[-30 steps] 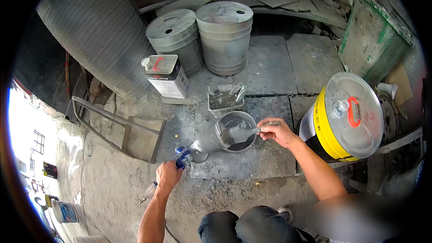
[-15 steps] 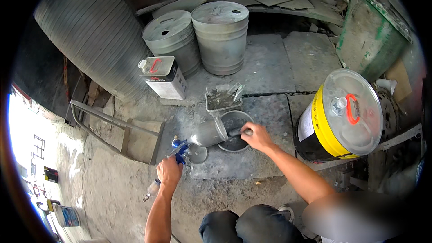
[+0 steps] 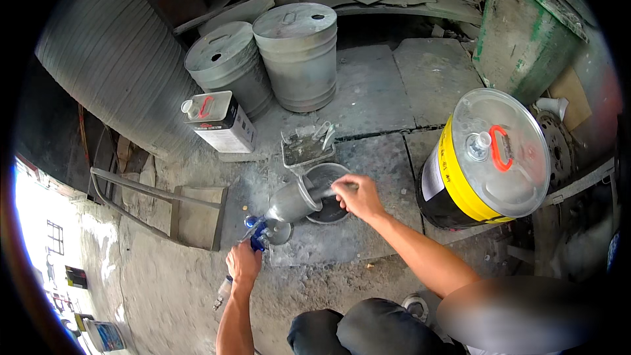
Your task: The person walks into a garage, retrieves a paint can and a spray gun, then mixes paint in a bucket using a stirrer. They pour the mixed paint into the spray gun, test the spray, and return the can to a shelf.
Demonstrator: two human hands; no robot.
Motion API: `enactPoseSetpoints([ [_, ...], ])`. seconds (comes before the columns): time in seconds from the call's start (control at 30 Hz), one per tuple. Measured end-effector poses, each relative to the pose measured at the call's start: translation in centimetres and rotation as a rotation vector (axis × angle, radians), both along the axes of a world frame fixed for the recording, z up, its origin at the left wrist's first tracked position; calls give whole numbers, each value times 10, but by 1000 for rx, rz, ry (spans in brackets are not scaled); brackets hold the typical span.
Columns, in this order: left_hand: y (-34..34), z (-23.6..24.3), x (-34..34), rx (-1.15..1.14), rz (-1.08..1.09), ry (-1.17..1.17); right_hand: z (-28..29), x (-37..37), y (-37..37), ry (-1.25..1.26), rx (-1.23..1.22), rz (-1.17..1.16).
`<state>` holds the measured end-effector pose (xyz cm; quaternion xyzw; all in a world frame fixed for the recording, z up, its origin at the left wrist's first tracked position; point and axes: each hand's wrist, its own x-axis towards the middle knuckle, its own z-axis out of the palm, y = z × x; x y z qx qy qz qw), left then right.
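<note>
left hand (image 3: 244, 263) clamped on a blue spray gun (image 3: 256, 233), its grey cup (image 3: 289, 204) tilted at the bucket (image 3: 332, 170); right hand (image 3: 359, 198) gripping a brush (image 3: 326, 193) by the cup's mouth; dark writing (image 3: 444, 164) on the yellow-banded drum (image 3: 483, 167)

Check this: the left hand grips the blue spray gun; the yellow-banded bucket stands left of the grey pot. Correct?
Wrong side: the yellow-banded bucket stands right of the grey pot in the head view; the left hand grips the blue spray gun.
</note>
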<state>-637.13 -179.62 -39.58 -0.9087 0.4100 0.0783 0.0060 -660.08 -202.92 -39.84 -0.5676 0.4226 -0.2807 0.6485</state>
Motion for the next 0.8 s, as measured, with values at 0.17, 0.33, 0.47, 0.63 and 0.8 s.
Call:
enactPoseSetpoints([
  [0.17, 6, -12, 6, -3, 8, 39, -2, -4, -4, -54, 13, 49],
  [0.33, 0, -5, 4, -9, 19, 115, -4, -7, -9, -359, 192, 14],
  [0.47, -4, 0, 12, 26, 42, 157, -2, -23, -26, -370, 289, 193],
  [0.63, 0, 2, 28, 40, -25, 139, 1, -45, -53, -290, 254, 441],
  [0.8, 2, 1, 34, 40, -10, 78, -11, -54, -67, -35, 87, 150],
])
